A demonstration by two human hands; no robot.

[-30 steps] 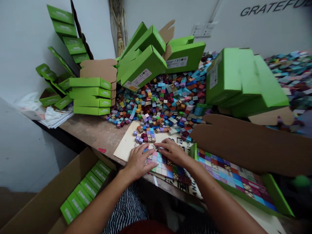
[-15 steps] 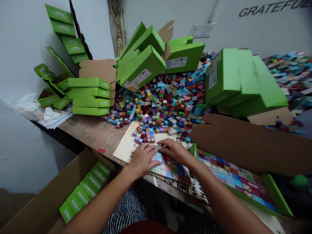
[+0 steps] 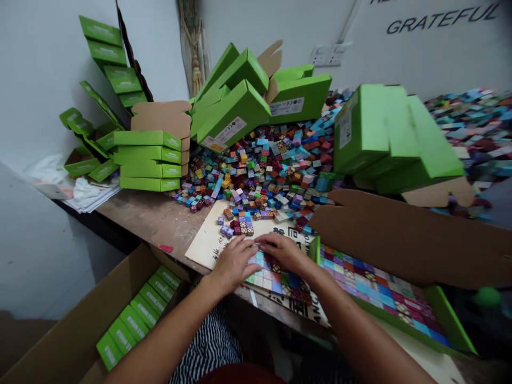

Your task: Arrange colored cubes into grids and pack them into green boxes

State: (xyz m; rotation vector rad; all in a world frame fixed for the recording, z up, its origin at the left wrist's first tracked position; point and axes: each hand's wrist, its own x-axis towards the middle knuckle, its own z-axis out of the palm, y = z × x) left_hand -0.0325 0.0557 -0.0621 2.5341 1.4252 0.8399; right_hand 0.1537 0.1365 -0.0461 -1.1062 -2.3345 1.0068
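Observation:
Small coloured blocks lie side by side in a flat patterned array (image 3: 276, 277) on a cardboard sheet (image 3: 206, 242). My left hand (image 3: 234, 263) rests at its left end, fingers stretched along the far corner and the thumb apart on the near side. My right hand (image 3: 282, 250) bends over the far edge, fingers closed at a small pale block (image 3: 256, 244) mostly hidden between both hands' fingertips. Just beyond them lie several loose blocks (image 3: 240, 224). On the right, an open green box (image 3: 450, 317) holds a similar block array.
A large heap of loose blocks (image 3: 276, 170) spreads across the back. Green boxes (image 3: 236, 114) lean behind it, others (image 3: 148, 168) are stacked left, and more (image 3: 372, 133) stand right. A brown cardboard flap (image 3: 400, 234) rises behind the open box. Lower left, a carton (image 3: 72, 314) holds green boxes.
The pale block between my fingertips is now more covered. Both hands have shifted only slightly, the right a little left. The whole view has moved slightly.

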